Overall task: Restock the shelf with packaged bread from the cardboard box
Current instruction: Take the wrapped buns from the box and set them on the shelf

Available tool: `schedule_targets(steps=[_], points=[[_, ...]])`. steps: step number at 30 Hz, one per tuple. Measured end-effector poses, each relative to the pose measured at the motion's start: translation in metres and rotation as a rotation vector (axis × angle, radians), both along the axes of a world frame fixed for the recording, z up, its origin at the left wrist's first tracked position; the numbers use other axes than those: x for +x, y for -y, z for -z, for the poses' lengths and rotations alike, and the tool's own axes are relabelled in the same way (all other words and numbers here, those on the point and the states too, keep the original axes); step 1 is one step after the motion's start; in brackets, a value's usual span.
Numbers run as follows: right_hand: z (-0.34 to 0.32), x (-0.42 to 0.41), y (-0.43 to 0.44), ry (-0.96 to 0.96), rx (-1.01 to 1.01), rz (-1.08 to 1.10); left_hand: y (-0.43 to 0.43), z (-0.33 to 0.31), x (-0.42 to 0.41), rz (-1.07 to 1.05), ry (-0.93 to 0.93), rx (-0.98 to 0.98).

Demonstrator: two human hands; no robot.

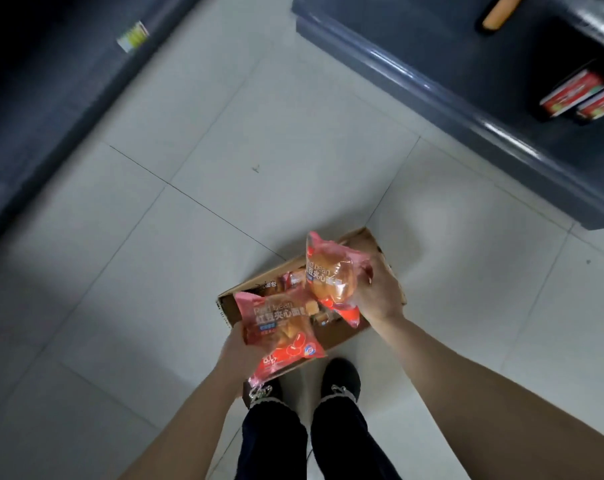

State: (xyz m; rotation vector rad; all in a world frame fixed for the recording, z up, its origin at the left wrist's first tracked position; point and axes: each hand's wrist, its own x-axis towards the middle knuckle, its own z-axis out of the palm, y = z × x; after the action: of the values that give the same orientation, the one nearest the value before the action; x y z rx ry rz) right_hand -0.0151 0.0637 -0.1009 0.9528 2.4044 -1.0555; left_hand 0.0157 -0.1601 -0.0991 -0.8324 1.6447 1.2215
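An open cardboard box (pixel 370 242) sits on the tiled floor just ahead of my feet, with more packaged bread (pixel 295 279) inside it. My left hand (pixel 238 348) grips a pink and red bread packet (pixel 280 329) above the box's near left corner. My right hand (pixel 378 292) holds a second pink bread packet (pixel 330 277) above the box's right side. The dark grey shelf (pixel 432 77) stands at the upper right, apart from both hands.
Red packaged goods (pixel 577 93) lie on the shelf's lower level at the far right, and an orange item (pixel 501 10) sits higher up. Another dark shelf unit (pixel 51 98) runs along the left. My two dark shoes (pixel 340 379) stand behind the box on pale floor tiles.
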Motion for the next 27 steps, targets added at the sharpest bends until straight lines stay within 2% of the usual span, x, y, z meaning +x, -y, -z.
schedule_targets(steps=[3,6,11,16,21,27], points=[[-0.056,-0.020,0.014,-0.014,-0.055,-0.018,0.030,-0.056,-0.009,-0.174,-0.064,0.052],[-0.111,-0.042,0.033,-0.063,-0.120,-0.066,0.061,-0.115,-0.020,-0.293,-0.159,0.189],[-0.207,-0.076,0.074,-0.054,-0.297,-0.160,0.108,-0.207,-0.038,-0.388,-0.277,0.453],[-0.293,-0.105,0.121,-0.008,-0.584,-0.243,0.142,-0.289,-0.043,-0.428,-0.427,0.602],[-0.367,-0.118,0.176,-0.047,-0.664,-0.313,0.169,-0.366,-0.039,-0.510,-0.612,0.594],[-0.448,-0.114,0.255,-0.112,-0.720,-0.613,0.225,-0.443,-0.025,-0.641,-0.819,0.503]])
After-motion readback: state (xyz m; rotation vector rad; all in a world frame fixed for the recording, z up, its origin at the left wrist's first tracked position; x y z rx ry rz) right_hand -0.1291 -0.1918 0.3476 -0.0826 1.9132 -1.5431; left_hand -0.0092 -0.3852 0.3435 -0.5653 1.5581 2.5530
